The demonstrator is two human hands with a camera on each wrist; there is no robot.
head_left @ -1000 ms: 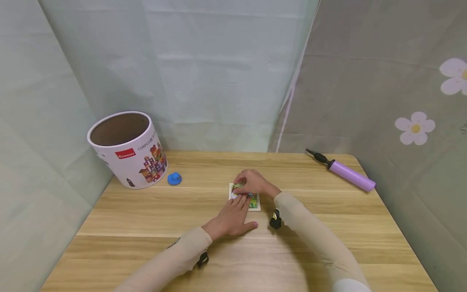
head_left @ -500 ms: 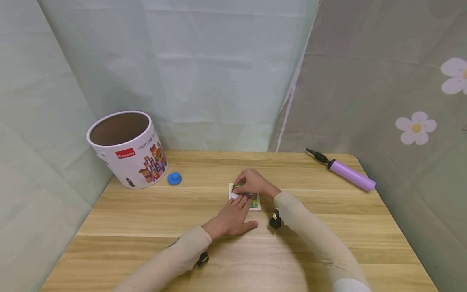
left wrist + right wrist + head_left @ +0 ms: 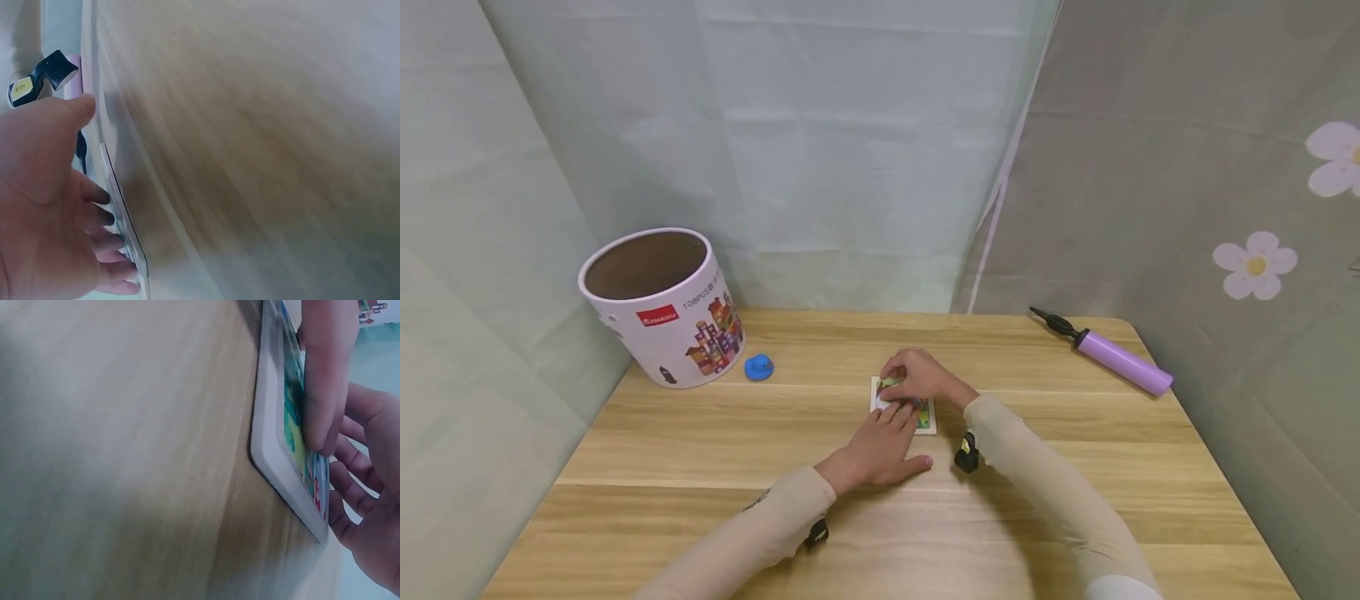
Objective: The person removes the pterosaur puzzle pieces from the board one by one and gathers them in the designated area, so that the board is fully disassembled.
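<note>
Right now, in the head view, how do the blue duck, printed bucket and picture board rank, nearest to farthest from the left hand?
1. Picture board: partly under the left hand.
2. Blue duck: left of the hand, farther back.
3. Printed bucket: farthest, at the back left beyond the duck.

Our left grip (image 3: 882, 448) lies palm down, fingers extended. Our right grip (image 3: 919, 375) arches beyond it, fingers apparently curled.

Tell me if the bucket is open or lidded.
Open: no lid covers the bucket, and the head view looks down into its brown inside.
</note>
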